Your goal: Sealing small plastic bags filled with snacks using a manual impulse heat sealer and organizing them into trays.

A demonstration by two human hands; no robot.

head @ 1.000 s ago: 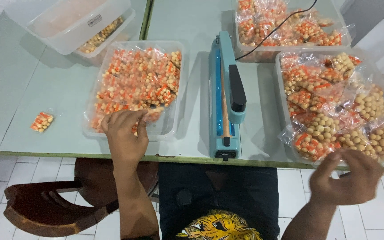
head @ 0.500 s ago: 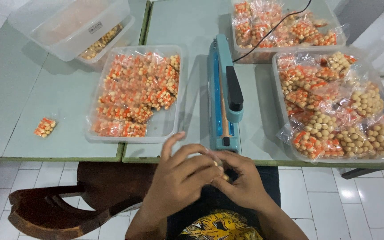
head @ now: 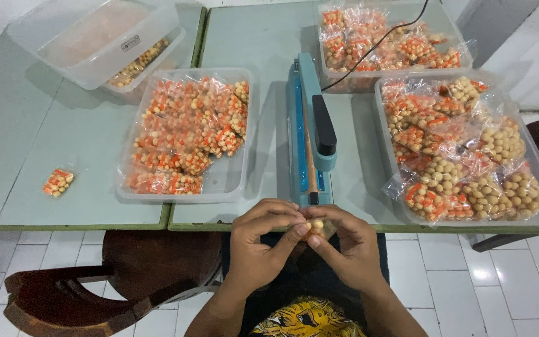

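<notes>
My left hand (head: 260, 240) and my right hand (head: 344, 244) meet at the table's near edge, both pinching one small clear packet of tan balls (head: 315, 226). Just beyond my fingertips stands a blue heat sealer (head: 310, 134) with a black handle, its arm down. A clear tray of orange-and-tan snack packets (head: 185, 134) sits to the left of it. To the right, a second clear tray (head: 466, 150) holds loosely piled packets.
A third tray of packets (head: 388, 40) stands at the back right, with the sealer's black cord (head: 375, 47) over it. Stacked lidded clear tubs (head: 104, 37) sit at the back left. One lone packet (head: 58, 182) lies on the left table. A brown chair (head: 113, 274) is at my left.
My hands came together from the left tray and the right side. They have since lifted slightly toward the sealer's near end with the packet between them.
</notes>
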